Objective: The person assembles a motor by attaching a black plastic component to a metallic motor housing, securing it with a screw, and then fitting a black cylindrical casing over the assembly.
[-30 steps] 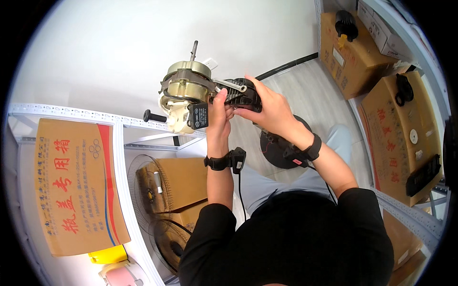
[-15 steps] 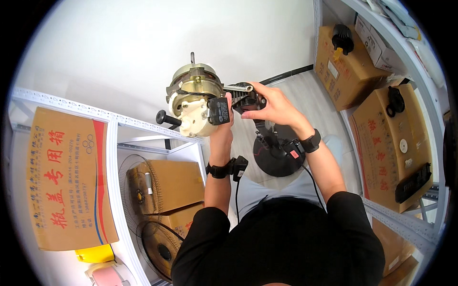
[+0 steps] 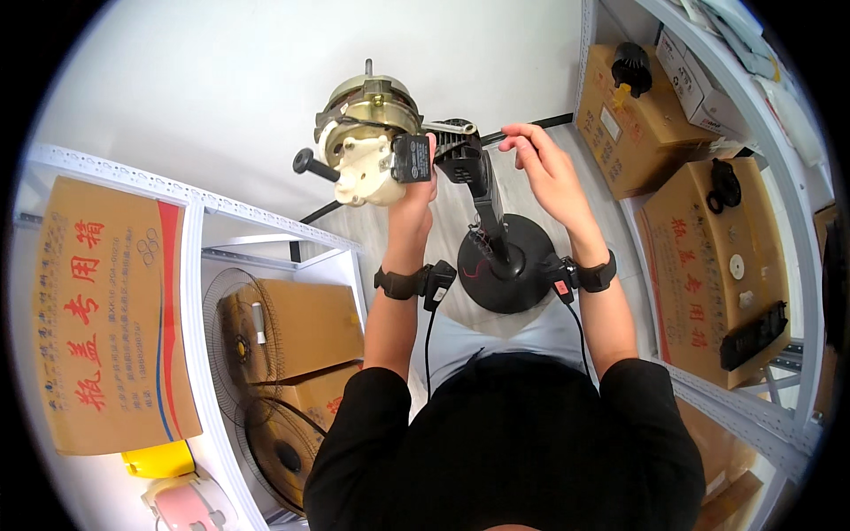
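Note:
A bare fan motor with a white gear housing, a black capacitor and a black knob on a rod sits atop a black fan stand. My left hand grips the motor from behind the capacitor; most of its fingers are hidden. At the neck joint, a metal rod links to the motor's side. My right hand is off to the right of the neck, touching nothing visible, its fingers loosely bent and slightly apart. The round black base stands on the floor by my legs.
To the left, a shelf holds a large carton, wire fan guards and a yellow item. The right shelf carries cartons with black plastic parts on top. Cables hang from both wrist straps. A white wall rises ahead.
My right hand has let go of the neck joint and moved right, away from it. My left hand remains on the motor. The view has shifted slightly, showing more of the stand's pole.

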Motion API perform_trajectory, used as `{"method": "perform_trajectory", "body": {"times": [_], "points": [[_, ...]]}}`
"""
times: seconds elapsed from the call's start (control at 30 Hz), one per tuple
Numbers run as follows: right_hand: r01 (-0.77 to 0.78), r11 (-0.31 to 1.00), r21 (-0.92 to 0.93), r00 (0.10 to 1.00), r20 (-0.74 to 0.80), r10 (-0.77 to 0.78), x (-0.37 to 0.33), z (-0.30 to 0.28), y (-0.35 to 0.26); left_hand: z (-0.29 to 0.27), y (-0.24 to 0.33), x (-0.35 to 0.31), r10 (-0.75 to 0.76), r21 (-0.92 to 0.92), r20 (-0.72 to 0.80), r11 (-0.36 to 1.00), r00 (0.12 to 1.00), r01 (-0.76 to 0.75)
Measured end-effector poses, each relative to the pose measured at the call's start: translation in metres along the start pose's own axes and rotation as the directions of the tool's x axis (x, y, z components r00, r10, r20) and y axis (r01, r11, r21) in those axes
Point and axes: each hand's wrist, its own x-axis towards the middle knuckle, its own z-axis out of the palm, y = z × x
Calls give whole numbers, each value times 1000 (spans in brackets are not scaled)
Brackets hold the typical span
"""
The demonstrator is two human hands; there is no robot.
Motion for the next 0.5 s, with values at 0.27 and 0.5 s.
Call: {"method": "perform_trajectory", "body": {"times": [0.27,0.5], "points": [[321,866,-384,915,-111,-388,-16,-1,-43,-4,-9,3,-25,-64,-68,998,997,21],[164,982,-95,984,-59,-170,-44,13,-41,-10,-19,10,57,-27,-54,998,997,-58]]}}
